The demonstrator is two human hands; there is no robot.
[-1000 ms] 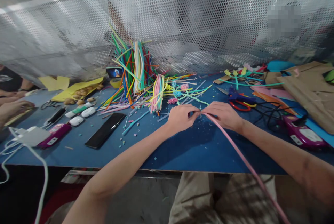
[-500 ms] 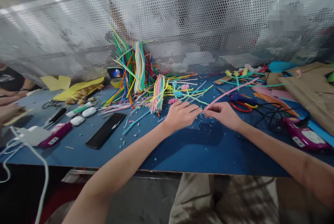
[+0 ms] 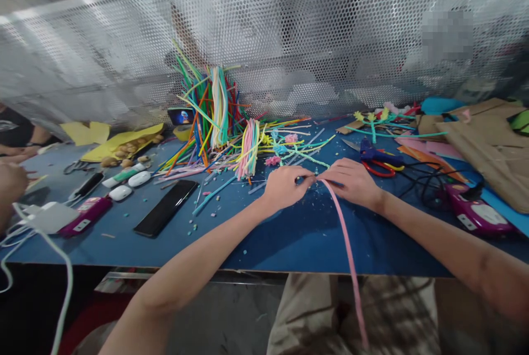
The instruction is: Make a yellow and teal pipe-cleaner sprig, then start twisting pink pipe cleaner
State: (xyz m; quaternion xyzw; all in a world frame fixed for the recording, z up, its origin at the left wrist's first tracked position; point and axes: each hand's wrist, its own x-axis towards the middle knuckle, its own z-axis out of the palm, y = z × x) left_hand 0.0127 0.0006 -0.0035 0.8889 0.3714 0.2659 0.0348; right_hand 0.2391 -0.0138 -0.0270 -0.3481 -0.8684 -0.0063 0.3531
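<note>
A long pink pipe cleaner hangs in a curve from my right hand, its lower part passing over the table's front edge. My right fingers pinch it near its upper end. Close against them, my left hand is closed, thumb and forefinger pressed together. A thin pale wire sticks out to the left from behind that hand; its other end is hidden by my fingers. Just beyond my hands lie a light green twisted stem and small pink and blue pipe-cleaner flowers.
Pipe-cleaner bundles stand and lie behind. Left are a black phone, a white cable and a purple power strip. Right are blue-and-red-handled pliers, scissors, cardboard and another strip. A co-worker's hand shows far left.
The pink pipe cleaner pointed up and right; now it hangs down toward my lap. My right hand has turned over, palm down, beside the left. The thin wire now shows left of my left hand.
</note>
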